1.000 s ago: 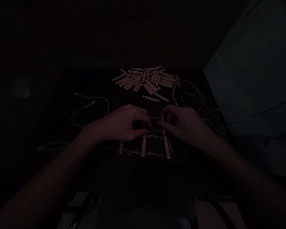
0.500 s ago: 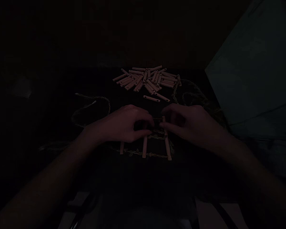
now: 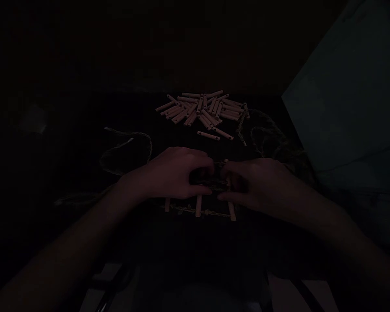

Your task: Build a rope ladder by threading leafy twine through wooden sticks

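Dim room, dark work surface (image 3: 68,173), with a teal cloth or panel (image 3: 341,99) past the right hand; too dark to tell which.

Head view: left hand (image 3: 173,173) and right hand (image 3: 260,184) sit close together, fingers curled in and nearly meeting over a knot of twisted twine (image 3: 211,184). Neither hand is spread wide. Exact grip is too dark to confirm.

Just below the hands, on the person's side, three wooden rungs (image 3: 198,205) lie parallel, long axes pointing away from the person. A twine row (image 3: 198,211) crosses them left to right.

Beyond the hands is a loose pile of wooden sticks (image 3: 201,108), mostly crosswise, with two apart on the near side. Twine coils (image 3: 126,151) lie beyond the left hand, and a twine heap (image 3: 266,134) beyond the right.

Sticks look light, stiff and smooth, and may roll; best pinched mid-length. Twine looks soft and limp, so it needs holding close to the stick.
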Action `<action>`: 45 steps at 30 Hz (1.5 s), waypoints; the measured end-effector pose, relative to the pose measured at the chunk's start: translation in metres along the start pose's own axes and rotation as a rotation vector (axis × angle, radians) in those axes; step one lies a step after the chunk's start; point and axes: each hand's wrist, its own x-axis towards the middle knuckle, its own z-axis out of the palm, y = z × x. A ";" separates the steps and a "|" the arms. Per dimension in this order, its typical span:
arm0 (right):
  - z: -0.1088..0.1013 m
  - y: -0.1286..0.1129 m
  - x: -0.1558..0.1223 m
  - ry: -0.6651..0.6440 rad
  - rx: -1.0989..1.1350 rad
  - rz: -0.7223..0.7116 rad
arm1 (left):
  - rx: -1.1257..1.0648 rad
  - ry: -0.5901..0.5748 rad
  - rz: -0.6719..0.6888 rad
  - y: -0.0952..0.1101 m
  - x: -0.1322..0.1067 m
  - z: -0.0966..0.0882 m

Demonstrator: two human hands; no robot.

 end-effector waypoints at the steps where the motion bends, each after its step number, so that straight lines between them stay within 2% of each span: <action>1: 0.000 -0.002 0.000 -0.002 -0.007 0.011 | -0.002 -0.002 0.010 0.000 0.000 0.001; 6: 0.000 -0.003 0.000 -0.019 -0.027 0.061 | -0.006 -0.005 0.033 0.000 0.000 0.005; 12: 0.003 -0.001 0.001 0.024 -0.018 0.063 | 0.013 0.024 0.028 -0.001 0.002 0.005; 26: 0.000 -0.004 0.001 0.006 0.004 0.082 | 0.019 0.027 0.016 -0.004 0.002 0.005; 34: 0.001 -0.004 0.001 -0.001 0.005 0.082 | 0.012 0.025 0.031 -0.003 0.002 0.004; 45: 0.000 -0.005 0.000 -0.018 -0.017 0.096 | -0.017 -0.004 -0.012 -0.001 0.001 -0.001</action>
